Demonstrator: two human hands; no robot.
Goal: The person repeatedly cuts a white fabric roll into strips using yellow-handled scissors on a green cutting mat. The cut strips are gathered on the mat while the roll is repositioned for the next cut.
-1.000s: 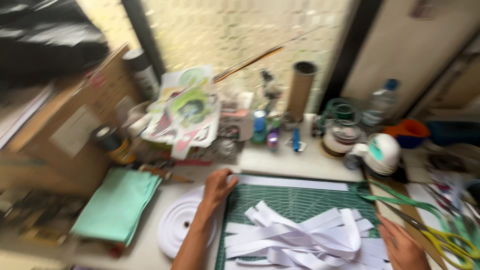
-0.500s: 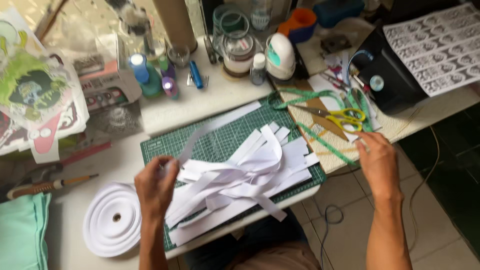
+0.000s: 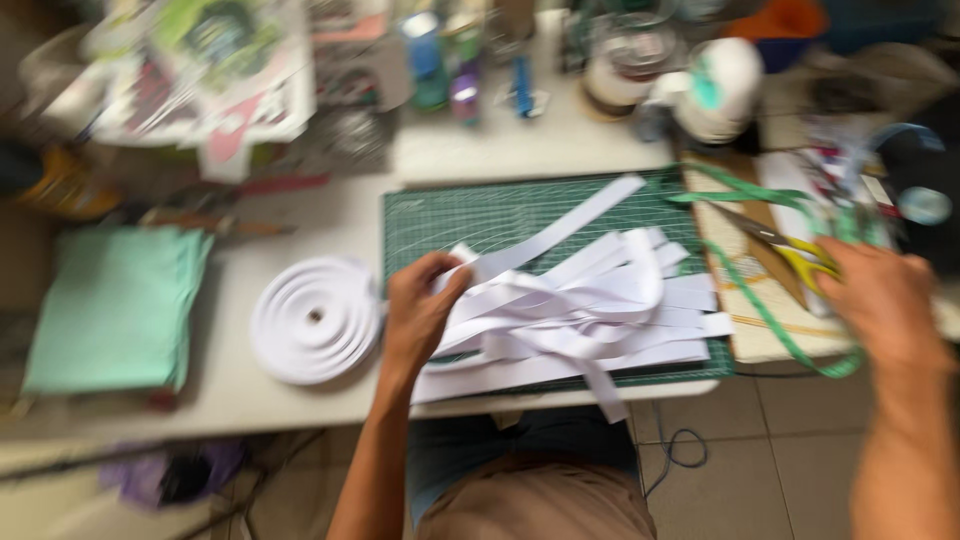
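Note:
A heap of long white paper strips [image 3: 580, 315] lies on a green cutting mat [image 3: 470, 215] at the table's front edge. My left hand [image 3: 420, 310] pinches the left end of the strips, one strip running up and right from its fingers. My right hand [image 3: 875, 300] rests palm down at the right, on a green ribbon [image 3: 770, 320] and next to yellow-handled scissors [image 3: 800, 262]. Whether it grips anything is hidden by blur.
A coiled roll of white paper tape [image 3: 315, 320] sits left of the mat. A stack of pale green sheets [image 3: 115, 305] lies at far left. Bottles, jars, a white tape dispenser [image 3: 715, 90] and printed packets crowd the back. Tiled floor lies below the table edge.
The view swung downward and then closer. My left hand moved from the mat's upper left corner onto the strip heap and took hold. My right hand stayed at the right near the scissors.

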